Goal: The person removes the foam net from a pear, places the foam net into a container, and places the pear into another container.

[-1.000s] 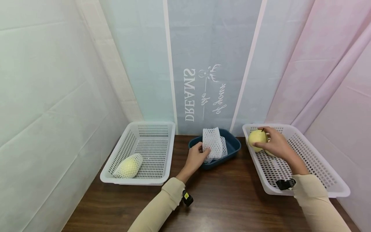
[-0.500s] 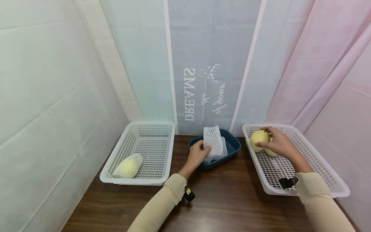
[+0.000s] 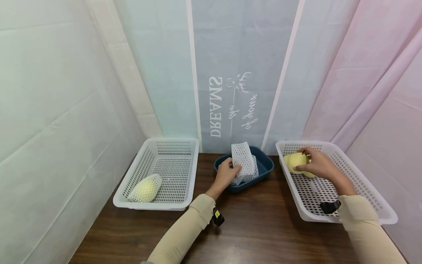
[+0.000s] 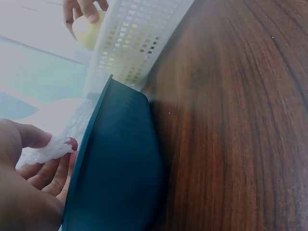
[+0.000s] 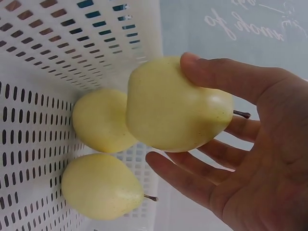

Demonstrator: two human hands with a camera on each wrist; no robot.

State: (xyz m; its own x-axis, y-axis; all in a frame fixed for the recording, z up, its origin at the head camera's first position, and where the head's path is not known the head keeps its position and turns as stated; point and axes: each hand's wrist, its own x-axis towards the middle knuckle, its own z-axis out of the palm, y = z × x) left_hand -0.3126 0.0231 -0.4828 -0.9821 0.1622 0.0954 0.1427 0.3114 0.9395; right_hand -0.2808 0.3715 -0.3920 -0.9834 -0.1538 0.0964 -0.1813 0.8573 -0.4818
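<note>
1. Your left hand is pinching a white foam net over the blue tray, which is sitting just past twelve o'clock on the worktop.
2. Your right hand is gripping the raised pear between thumb and fingers, over the right basket at two o'clock.
3. Two loose pears are lying in that basket.
4. At eleven o'clock, the left basket is holding a wrapped pear near its seven o'clock corner.

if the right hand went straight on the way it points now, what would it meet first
Likely another round pale-yellow pear, lying in the white perforated plastic basket beyond the stemmed pale-yellow pear that the right hand holds; depth is hard to judge.
</note>
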